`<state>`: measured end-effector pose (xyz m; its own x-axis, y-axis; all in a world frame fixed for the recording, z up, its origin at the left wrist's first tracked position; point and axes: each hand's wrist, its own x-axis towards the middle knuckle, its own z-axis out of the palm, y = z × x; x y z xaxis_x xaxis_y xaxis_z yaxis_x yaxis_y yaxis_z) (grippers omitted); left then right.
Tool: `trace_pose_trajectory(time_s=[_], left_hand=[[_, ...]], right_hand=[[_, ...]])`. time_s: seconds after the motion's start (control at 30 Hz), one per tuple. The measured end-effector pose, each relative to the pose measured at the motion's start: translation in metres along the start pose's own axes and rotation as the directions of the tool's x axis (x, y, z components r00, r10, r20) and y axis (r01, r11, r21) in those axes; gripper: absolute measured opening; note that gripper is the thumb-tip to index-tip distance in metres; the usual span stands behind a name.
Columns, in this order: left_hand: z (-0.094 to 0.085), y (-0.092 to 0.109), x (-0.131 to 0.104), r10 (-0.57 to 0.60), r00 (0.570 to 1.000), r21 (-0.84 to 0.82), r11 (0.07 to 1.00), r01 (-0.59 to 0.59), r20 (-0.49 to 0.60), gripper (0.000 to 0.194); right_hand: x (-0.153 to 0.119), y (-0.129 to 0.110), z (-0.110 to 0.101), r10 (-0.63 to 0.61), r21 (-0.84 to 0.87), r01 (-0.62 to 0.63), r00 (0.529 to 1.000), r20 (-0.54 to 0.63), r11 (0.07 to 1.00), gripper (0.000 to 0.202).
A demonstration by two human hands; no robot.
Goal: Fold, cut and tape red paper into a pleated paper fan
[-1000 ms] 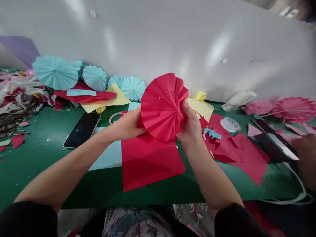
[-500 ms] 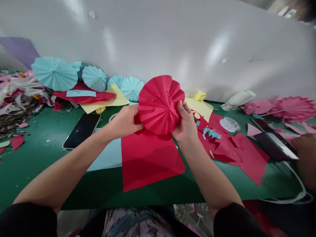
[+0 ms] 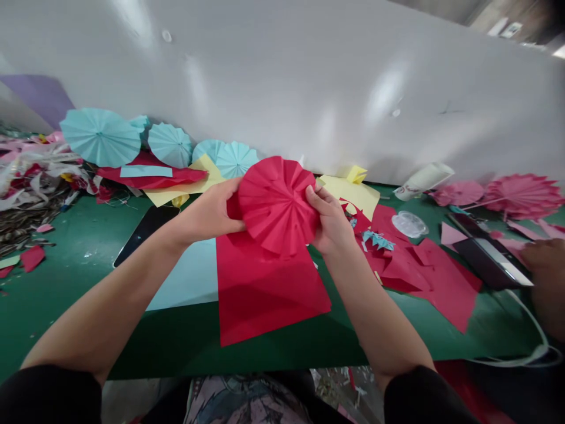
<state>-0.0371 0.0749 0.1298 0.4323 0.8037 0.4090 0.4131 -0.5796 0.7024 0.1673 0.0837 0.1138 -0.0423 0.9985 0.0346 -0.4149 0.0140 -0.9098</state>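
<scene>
A round red pleated paper rosette (image 3: 280, 206) is held up between my two hands, its folds fanning out from a centre right of its middle. My left hand (image 3: 212, 215) grips its left edge, thumb below and fingers behind, where they are partly hidden. On the other side my right hand (image 3: 329, 218) pinches the right edge with the thumb in front. Beneath the rosette lies a flat red paper sheet (image 3: 269, 294), overlapping a light blue sheet (image 3: 188, 277) on the green table.
Blue rosettes (image 3: 101, 136) lean on the grey panel at back left. A phone (image 3: 141, 232) lies by my left forearm. Red paper scraps (image 3: 441, 282), a clear plastic disc (image 3: 409, 224) and pink rosettes (image 3: 523, 194) are at right. Another person's hand (image 3: 547, 262) shows at the right edge.
Both hands have brought the rosette slightly down and to the left, and it has turned a little. My left hand now covers part of the phone.
</scene>
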Motion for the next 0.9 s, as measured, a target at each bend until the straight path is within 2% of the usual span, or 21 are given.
trace_pose_trajectory(time_s=[0.13,0.27,0.37,0.5,0.7,0.9], left_hand=[[-0.001,-0.003,-0.001,0.021,1.000,-0.082,0.996,-0.020,0.017,0.046],[0.001,-0.005,-0.002,0.077,0.997,-0.168,0.983,-0.073,0.023,0.037],[0.002,-0.004,-0.002,0.086,0.996,-0.129,0.988,-0.083,0.016,0.039],[0.002,-0.002,-0.002,0.089,0.996,-0.021,0.996,-0.090,-0.009,0.048],[-0.002,0.001,-0.002,0.171,0.985,-0.028,0.985,-0.171,-0.024,0.046],[-0.006,0.008,-0.004,0.317,0.946,0.037,0.948,-0.316,-0.069,0.051]], right_hand=[[-0.002,-0.007,-0.002,0.046,-0.036,-0.044,0.996,0.080,0.998,0.031],[-0.009,-0.011,0.001,-0.055,-0.079,0.067,0.988,0.145,0.995,0.029],[-0.013,-0.011,0.004,-0.164,-0.070,0.172,0.980,0.111,0.983,0.027],[-0.013,-0.007,0.005,-0.219,-0.140,0.230,0.972,0.089,0.963,0.024],[-0.012,-0.009,0.002,-0.320,-0.352,0.344,0.939,0.129,0.870,0.019],[-0.022,-0.018,0.006,-0.462,-0.477,0.485,0.870,0.174,0.733,0.012]])
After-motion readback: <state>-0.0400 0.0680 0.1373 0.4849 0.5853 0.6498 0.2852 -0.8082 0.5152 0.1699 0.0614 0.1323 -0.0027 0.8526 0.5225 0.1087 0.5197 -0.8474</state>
